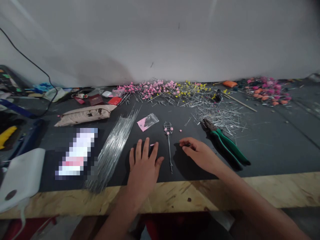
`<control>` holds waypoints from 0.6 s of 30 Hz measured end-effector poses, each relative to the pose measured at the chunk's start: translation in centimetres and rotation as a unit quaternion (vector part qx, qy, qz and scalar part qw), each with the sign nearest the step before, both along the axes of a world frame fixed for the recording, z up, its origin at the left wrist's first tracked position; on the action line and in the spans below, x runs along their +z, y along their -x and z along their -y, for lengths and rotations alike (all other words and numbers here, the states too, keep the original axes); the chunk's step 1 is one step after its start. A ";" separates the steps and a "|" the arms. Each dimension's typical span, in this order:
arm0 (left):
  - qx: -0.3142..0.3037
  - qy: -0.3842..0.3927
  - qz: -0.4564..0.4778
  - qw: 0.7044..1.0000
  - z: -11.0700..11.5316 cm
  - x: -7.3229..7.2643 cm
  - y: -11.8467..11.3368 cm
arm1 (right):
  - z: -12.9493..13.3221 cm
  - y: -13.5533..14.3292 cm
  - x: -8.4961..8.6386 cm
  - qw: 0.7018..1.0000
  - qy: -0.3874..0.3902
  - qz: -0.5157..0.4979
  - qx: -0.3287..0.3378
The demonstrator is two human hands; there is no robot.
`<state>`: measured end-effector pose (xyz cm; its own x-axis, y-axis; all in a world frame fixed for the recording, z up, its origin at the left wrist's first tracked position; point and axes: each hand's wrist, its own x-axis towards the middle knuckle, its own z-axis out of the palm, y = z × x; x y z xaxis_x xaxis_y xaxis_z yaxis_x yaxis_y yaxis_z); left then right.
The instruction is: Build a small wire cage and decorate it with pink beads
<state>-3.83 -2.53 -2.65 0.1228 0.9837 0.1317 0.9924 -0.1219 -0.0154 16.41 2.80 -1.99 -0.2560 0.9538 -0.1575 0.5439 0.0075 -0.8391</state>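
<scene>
My left hand (143,165) lies palm down on the dark table with its fingers spread. A small pink piece (152,145) shows between its fingertips. Right of it lies a twisted wire stem (169,151) with a wire cage head (168,128) bearing pink bits. A small pink ball (180,130) rests beside the cage. My right hand (197,151) hovers right of the stem, its fingers curled together; whatever they hold, if anything, is hidden. Above my left hand lies a clear bag with pink material (147,122).
Green-handled pliers (228,145) lie right of my right hand, below scattered wires (222,116). A wire bundle (113,146), blurred phone (77,151) and white device (22,176) are left. Pink-tipped (160,88), yellow-tipped (193,91) and magenta-orange (268,90) stems line the back.
</scene>
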 end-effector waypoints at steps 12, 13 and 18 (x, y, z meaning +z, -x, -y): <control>0.021 0.001 0.002 1.000 0.3 -0.1 0.1 | 0.0 0.0 -0.1 1.000 -0.001 0.004 0.001; 0.020 0.002 0.003 1.000 0.3 -0.1 0.1 | 0.0 0.0 -0.1 1.000 0.001 0.003 0.000; 0.028 0.002 0.006 1.000 0.4 -0.2 0.3 | 0.0 -0.1 0.0 1.000 -0.001 0.004 0.002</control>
<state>-4.09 -2.92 -2.80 0.0662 0.9895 0.1284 0.9978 -0.0664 -0.0025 16.46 2.79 -2.01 -0.2588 0.9531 -0.1570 0.5509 0.0121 -0.8345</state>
